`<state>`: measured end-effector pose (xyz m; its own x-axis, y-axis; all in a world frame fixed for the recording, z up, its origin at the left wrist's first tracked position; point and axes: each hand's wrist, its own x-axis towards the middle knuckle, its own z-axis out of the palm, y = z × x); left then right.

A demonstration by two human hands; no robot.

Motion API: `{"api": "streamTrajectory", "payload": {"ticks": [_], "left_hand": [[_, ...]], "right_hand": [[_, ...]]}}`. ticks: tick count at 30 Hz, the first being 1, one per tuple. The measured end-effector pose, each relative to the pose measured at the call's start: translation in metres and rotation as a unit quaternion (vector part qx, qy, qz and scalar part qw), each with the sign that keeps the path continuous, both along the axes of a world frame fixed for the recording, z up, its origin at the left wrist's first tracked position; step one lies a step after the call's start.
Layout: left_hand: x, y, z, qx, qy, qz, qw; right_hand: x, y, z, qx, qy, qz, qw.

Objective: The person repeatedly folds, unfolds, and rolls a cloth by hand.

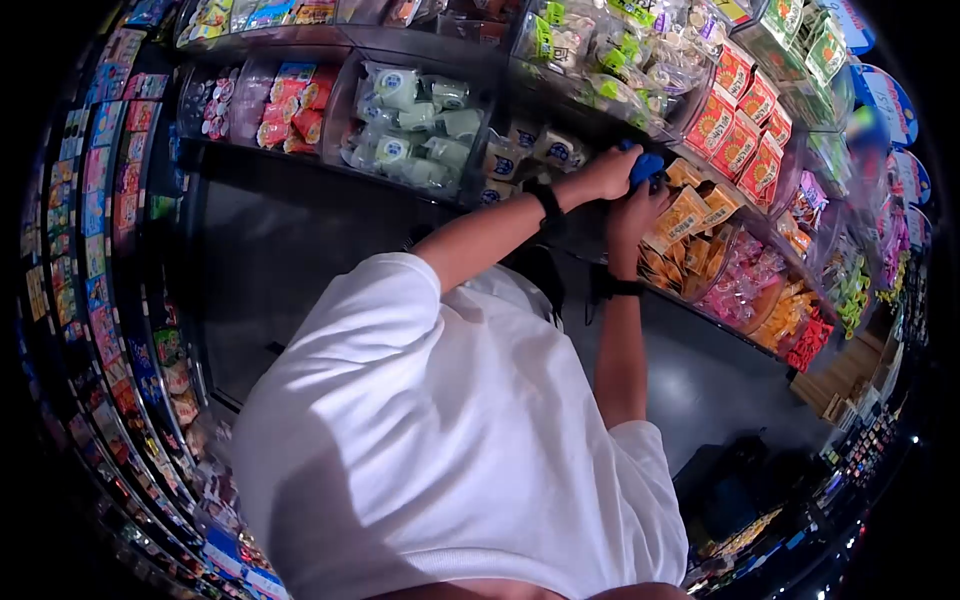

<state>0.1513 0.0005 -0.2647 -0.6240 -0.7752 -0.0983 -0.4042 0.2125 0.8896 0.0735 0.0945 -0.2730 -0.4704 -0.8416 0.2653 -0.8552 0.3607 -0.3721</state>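
Observation:
My left hand is closed at the left side of a small, dark blue item. Just below and to its right, my right hand has its fingers closed round the lower part of the same item. What the blue item is cannot be made out. Both hands are above the front of a candy display, between a bin of white-wrapped packets and a bin of orange-brown packets. Dark bands circle both wrists.
Green-white packets fill a bin to the left, with red packets beyond. Red-and-white packets and pink sweets stand to the right. Tall product shelves line the far left. Dark floor shows below the display.

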Motion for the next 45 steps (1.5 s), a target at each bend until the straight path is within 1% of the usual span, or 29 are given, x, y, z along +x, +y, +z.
{"api": "streamTrajectory", "payload": {"ticks": [1,4,6,8,10,11,12,14,15,16,17,18,20,21,22,23,25,27,28,32,34,35,37,39,40,41,42,43,45], "left_hand": [[0.031,-0.004,0.016,0.006,-0.005,-0.065,0.998],[0.131,0.0,0.042,0.064,-0.061,-0.186,0.979],[0.2,0.001,0.039,0.026,-0.056,-0.21,0.976],[0.248,0.002,0.028,-0.001,-0.026,-0.143,0.989],[0.272,-0.009,0.034,-0.034,-0.056,-0.108,0.992],[0.276,-0.017,0.033,-0.033,-0.044,-0.094,0.994],[0.275,-0.033,0.029,-0.038,-0.031,-0.078,0.996],[0.261,-0.068,0.015,-0.077,0.01,-0.081,0.994],[0.25,-0.084,0.015,-0.091,0.022,-0.081,0.992],[0.24,-0.096,0.016,-0.103,0.034,-0.079,0.991],[0.23,-0.102,0.008,-0.107,0.025,-0.072,0.991],[0.227,-0.103,0.005,-0.109,0.015,-0.064,0.992],[0.233,-0.1,0.009,-0.087,-0.004,-0.074,0.993],[0.244,-0.09,0.025,-0.023,-0.033,-0.125,0.991],[0.255,-0.084,0.035,0.036,-0.059,-0.175,0.982],[0.266,-0.081,0.028,0.056,-0.067,-0.231,0.969],[0.288,-0.071,0.023,0.075,-0.099,-0.317,0.94],[0.301,-0.066,0.028,0.089,-0.14,-0.348,0.923],[0.303,-0.068,0.024,0.1,-0.154,-0.35,0.919],[0.287,-0.087,0.029,0.011,-0.205,-0.327,0.922],[0.306,-0.092,0.108,-0.063,-0.162,-0.305,0.937],[0.32,-0.096,0.147,-0.084,-0.037,-0.245,0.965],[0.365,-0.097,0.24,-0.117,0.094,-0.073,0.986],[0.425,-0.09,0.305,-0.386,0.111,0.133,0.906],[0.448,-0.075,0.321,-0.338,0.253,0.269,0.866],[0.468,-0.071,0.332,-0.385,0.333,0.28,0.814],[0.482,-0.073,0.345,-0.44,0.377,0.213,0.787],[0.491,-0.079,0.358,-0.471,0.407,0.135,0.771],[0.504,-0.088,0.381,-0.491,0.45,0.028,0.746]], "right_hand": [[0.021,0.007,-0.002,-0.054,0.009,0.018,0.998],[0.098,0.02,-0.018,-0.048,-0.15,0.109,0.982],[0.149,0.006,-0.017,-0.058,-0.246,0.203,0.946],[0.192,-0.013,-0.012,-0.026,-0.321,0.214,0.922],[0.216,-0.044,-0.005,-0.094,-0.114,0.298,0.943],[0.226,-0.056,-0.026,-0.113,-0.313,0.192,0.923],[0.237,-0.082,0.002,-0.167,-0.552,0.115,0.809],[0.227,-0.126,-0.04,-0.255,-0.649,0.064,0.714],[0.223,-0.13,-0.032,-0.188,-0.458,0.069,0.866],[0.217,-0.133,-0.025,-0.107,-0.239,0.069,0.963],[0.203,-0.139,-0.035,-0.091,-0.124,0.134,0.979],[0.205,-0.141,-0.032,-0.049,-0.259,0.055,0.963],[0.207,-0.123,-0.024,0.022,-0.182,0.097,0.978],[0.214,-0.116,-0.029,-0.147,-0.257,0.141,0.945],[0.219,-0.092,-0.026,-0.033,-0.136,0.145,0.98],[0.23,-0.081,-0.041,-0.105,-0.255,0.12,0.954],[0.266,-0.064,-0.018,-0.205,-0.552,0.114,0.8],[0.252,-0.046,-0.031,-0.03,-0.285,0.121,0.95],[0.246,-0.048,-0.047,0.024,-0.238,0.099,0.966],[0.243,-0.081,-0.043,-0.037,-0.259,0.122,0.957],[0.24,-0.088,-0.037,-0.056,-0.165,0.08,0.982],[0.232,-0.092,-0.043,-0.034,-0.066,0.147,0.986],[0.248,-0.087,-0.019,-0.029,-0.14,0.077,0.987],[0.259,-0.067,-0.011,0.018,-0.18,0.034,0.983],[0.263,-0.053,-0.013,0.034,-0.162,0.046,0.985],[0.272,-0.043,0.002,0.123,-0.182,0.017,0.975],[0.268,-0.03,-0.018,0.107,-0.157,0.045,0.981],[0.266,-0.024,-0.015,0.168,-0.165,0.038,0.971],[0.258,-0.035,-0.009,0.151,-0.145,0.057,0.976]]}}
